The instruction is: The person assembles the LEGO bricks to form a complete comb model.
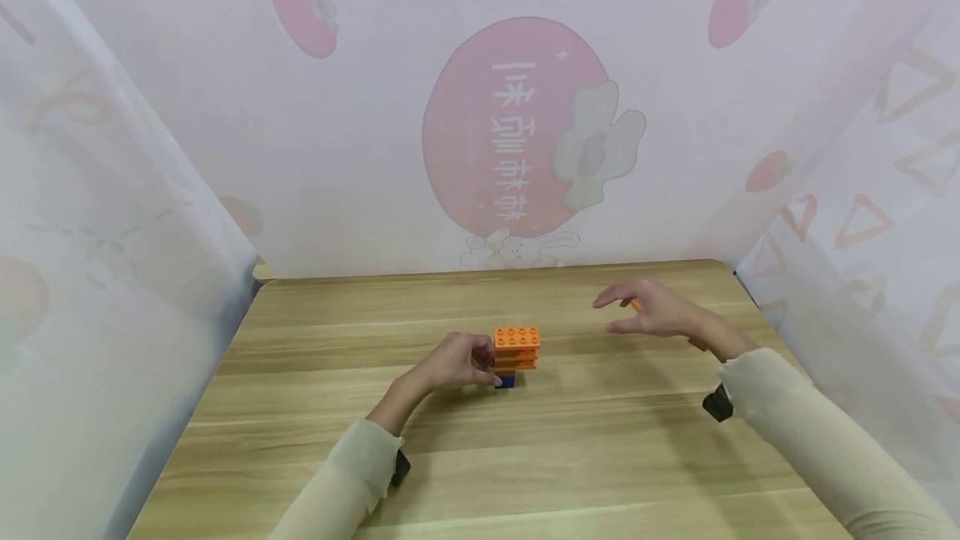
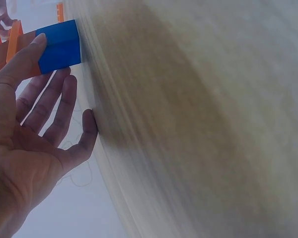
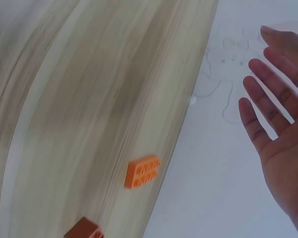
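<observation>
A pale printed backdrop [image 1: 360, 148] rises beyond both hands and along either side of them, with a big pink circle past the gap between the hands. Below them lies the wood-grain table [image 1: 315, 432]. Cream sleeves [image 1: 832, 448] cover the forearms behind the hands.

The right hand [image 1: 651, 308] is raised over the table, fingers loosely spread, holding nothing. The left hand [image 1: 453, 361] grips the brick stack [image 1: 517, 348], thumb on its lower part and the other fingers around the far side. The stack stands upright just right of the left palm, well short of the right hand; its orange and brown upper layers jut out to the right, away from the left fingers, above a narrower blue base [image 2: 59, 47]. Whether that base touches the table is unclear.

A small black device [image 1: 717, 404] sits at the right wrist, another [image 1: 401, 468] at the left. A loose orange brick [image 3: 142, 171] lies beyond the right hand, partly hidden by it in the head view. A reddish-brown brick [image 3: 84, 229] lies below the right wrist.
</observation>
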A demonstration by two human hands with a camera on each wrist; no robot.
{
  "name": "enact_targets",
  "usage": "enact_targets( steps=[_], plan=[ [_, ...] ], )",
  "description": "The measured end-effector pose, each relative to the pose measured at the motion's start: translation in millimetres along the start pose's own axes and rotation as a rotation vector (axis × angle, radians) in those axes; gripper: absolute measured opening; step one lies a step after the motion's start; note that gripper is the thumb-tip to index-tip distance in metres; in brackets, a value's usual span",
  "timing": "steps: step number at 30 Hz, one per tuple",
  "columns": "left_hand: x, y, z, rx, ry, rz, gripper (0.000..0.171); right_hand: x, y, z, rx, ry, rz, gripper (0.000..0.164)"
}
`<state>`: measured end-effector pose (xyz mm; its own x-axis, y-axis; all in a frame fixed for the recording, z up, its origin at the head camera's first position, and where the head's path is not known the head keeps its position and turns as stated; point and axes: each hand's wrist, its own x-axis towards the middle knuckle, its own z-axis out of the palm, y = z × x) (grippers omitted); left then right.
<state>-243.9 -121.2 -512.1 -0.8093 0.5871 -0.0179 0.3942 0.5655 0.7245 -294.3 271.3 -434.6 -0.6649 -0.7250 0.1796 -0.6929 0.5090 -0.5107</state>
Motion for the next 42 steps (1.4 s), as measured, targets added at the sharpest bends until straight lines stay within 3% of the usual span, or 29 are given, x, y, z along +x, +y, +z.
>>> enact_targets(
  steps=[28, 42],
  plan=[
    [1.4, -2.9, -0.5, -0.004, -0.009, 0.015, 0.024, -55, 57, -31, 0.027, -0.092, 0.261, 0.039],
    [1.7, -3.3, -0.2, -0.004, -0.007, 0.008, 0.024, -84, 82, -36, 0.105, -0.114, 0.297, 0.042]
  ],
)
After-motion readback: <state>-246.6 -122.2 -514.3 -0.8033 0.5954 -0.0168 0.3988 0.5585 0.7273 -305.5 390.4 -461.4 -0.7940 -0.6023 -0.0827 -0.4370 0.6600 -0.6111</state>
